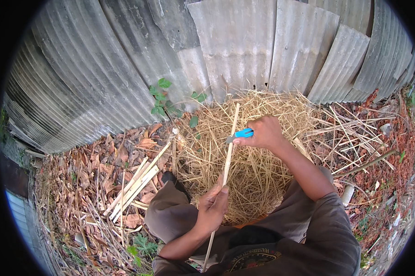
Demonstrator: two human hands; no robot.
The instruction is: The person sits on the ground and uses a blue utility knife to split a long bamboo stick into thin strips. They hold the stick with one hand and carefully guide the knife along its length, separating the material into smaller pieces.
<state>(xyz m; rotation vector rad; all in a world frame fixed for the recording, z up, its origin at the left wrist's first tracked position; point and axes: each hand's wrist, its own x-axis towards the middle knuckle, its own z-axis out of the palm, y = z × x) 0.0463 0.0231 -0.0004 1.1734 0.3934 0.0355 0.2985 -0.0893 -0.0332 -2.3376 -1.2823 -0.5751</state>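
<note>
The left hand [213, 205], at the lower centre of the frame, grips a pale wooden stick [228, 157], its thumb and fingers closed round it. The stick slants from the bottom edge up through the middle of the frame. The right hand [265, 132], just right of centre, has its fingers curled tight about the blue handle of a knife [244, 133], whose blade meets the stick near its upper end. Beneath, a heap of straw-coloured shavings [255, 184] fills the centre; split sticks [134, 187] lie at left.
</note>
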